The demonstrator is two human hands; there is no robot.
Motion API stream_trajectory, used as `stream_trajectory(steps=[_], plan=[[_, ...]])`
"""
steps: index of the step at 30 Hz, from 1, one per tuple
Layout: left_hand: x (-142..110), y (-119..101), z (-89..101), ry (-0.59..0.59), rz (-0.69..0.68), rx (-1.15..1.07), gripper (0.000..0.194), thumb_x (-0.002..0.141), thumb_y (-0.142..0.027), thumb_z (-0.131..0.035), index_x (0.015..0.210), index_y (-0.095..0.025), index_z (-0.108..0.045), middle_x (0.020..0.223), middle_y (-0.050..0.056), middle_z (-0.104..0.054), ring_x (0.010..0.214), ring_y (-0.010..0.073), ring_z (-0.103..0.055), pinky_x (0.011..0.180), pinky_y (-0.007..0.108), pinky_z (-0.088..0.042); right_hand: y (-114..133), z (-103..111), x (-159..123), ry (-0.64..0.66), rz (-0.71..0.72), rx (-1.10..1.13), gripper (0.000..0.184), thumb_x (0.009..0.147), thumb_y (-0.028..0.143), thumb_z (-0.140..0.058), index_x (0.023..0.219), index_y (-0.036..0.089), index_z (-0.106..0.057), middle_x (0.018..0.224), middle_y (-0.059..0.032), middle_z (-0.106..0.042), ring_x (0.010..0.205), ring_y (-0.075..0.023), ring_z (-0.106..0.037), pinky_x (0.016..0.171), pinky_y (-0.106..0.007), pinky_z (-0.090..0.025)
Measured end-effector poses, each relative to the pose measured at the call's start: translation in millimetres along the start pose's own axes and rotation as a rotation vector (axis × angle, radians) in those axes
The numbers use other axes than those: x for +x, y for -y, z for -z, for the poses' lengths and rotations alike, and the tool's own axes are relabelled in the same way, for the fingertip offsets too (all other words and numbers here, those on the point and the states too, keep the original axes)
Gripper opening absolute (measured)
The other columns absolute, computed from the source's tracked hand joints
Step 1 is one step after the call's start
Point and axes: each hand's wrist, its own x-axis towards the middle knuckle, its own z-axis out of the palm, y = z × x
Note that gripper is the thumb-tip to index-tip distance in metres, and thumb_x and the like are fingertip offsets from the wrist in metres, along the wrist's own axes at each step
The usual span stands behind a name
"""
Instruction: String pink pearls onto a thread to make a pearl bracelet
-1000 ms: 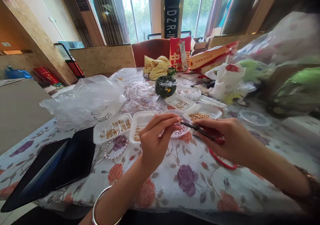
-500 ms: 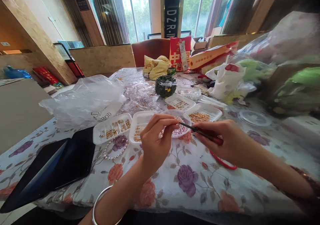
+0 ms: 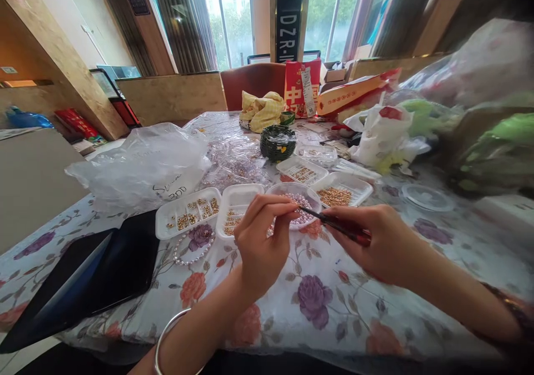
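Note:
My right hand is closed around a pair of pliers with dark jaws and red handles. The slim jaws point left and reach the fingertips of my left hand. Thumb and forefinger of that hand are pinched together on something too small to make out at the plier tips. Behind them stands a round tub of pinkish pearl beads, partly hidden by my left fingers. Left of my left hand, a white tray holds small gold beads. A pearl bead strand lies in a loop on the floral tablecloth.
Another gold-bead tray sits beside a black folder-like object. To the right are a tray of gold pieces and a clear lid. Plastic bags, a dark green basket and red packaging stand farther back.
The lower red plier handle, swung out below my right hand before, is now drawn in and hidden behind the hand. Both hands stay nearly in place.

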Motion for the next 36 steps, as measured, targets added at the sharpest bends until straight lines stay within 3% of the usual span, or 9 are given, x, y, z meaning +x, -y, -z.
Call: stream_trajectory(steps=[11,16,19,22,25,30,36], plan=[[-3,-1,-2.0,-0.017,0.059,-0.034,0.016,0.075,-0.002,-0.059,0.077,-0.018,-0.061,0.074,-0.001,-0.061,0.071,0.0095,-0.059,0.062,0.025,-0.051,4,-2,2,-0.088,0.116,-0.141,0.013,0.077,0.021,-0.054,0.081,0.016,-0.065,0.047,0.0042,-0.048,0.041,-0.0061,-0.039,0.043,-0.018,-0.034],[-4,-1,-1.8,-0.011,0.08,-0.032,0.014,0.076,-0.006,-0.059,0.078,-0.019,-0.061,0.074,-0.001,-0.061,0.071,0.0099,-0.059,0.062,0.025,-0.052,6,-7,0,-0.11,0.101,-0.185,0.016,0.075,0.018,-0.052,0.087,0.017,-0.063,0.05,0.0027,-0.053,0.041,-0.0086,-0.044,0.044,-0.021,-0.035],[-2,0,-1.6,-0.014,0.076,-0.002,0.012,0.076,-0.007,-0.06,0.078,-0.019,-0.06,0.074,-0.001,-0.061,0.071,0.0099,-0.059,0.062,0.025,-0.052,5,-11,-1,-0.126,0.074,-0.222,0.023,0.075,0.018,-0.051,0.096,0.016,-0.06,0.062,-0.0008,-0.06,0.047,-0.0112,-0.05,0.048,-0.023,-0.037],[2,0,-1.7,-0.001,0.025,0.055,0.013,0.077,-0.006,-0.059,0.079,-0.019,-0.06,0.074,-0.001,-0.061,0.072,0.01,-0.059,0.063,0.025,-0.052,5,-9,0,-0.13,0.081,-0.22,0.021,0.076,0.02,-0.051,0.095,0.016,-0.059,0.061,-0.0001,-0.058,0.047,-0.0106,-0.049,0.048,-0.023,-0.036],[6,1,-1.6,0.001,-0.07,0.126,0.016,0.077,-0.004,-0.058,0.081,-0.019,-0.059,0.076,-0.001,-0.062,0.072,0.0099,-0.059,0.065,0.025,-0.051,6,-2,2,-0.049,0.093,-0.149,0.02,0.081,0.029,-0.051,0.093,0.016,-0.059,0.052,0.0032,-0.049,0.044,-0.0089,-0.042,0.045,-0.022,-0.034],[10,5,-0.6,0.002,-0.152,0.222,0.015,0.079,-0.004,-0.056,0.083,-0.017,-0.058,0.078,0.001,-0.062,0.074,0.0105,-0.058,0.067,0.025,-0.05,3,16,5,0.135,0.032,-0.064,0.025,0.083,0.037,-0.051,0.095,0.017,-0.06,0.059,0.0014,-0.054,0.05,-0.0093,-0.044,0.047,-0.022,-0.035],[8,8,1.0,0.068,-0.188,0.244,0.019,0.079,-0.001,-0.053,0.087,-0.019,-0.057,0.082,0.002,-0.06,0.077,0.0114,-0.056,0.069,0.026,-0.049,2,22,3,0.136,0.016,-0.087,0.023,0.082,0.036,-0.052,0.09,0.018,-0.064,0.05,0.0042,-0.046,0.045,-0.0083,-0.037,0.042,-0.022,-0.033]])
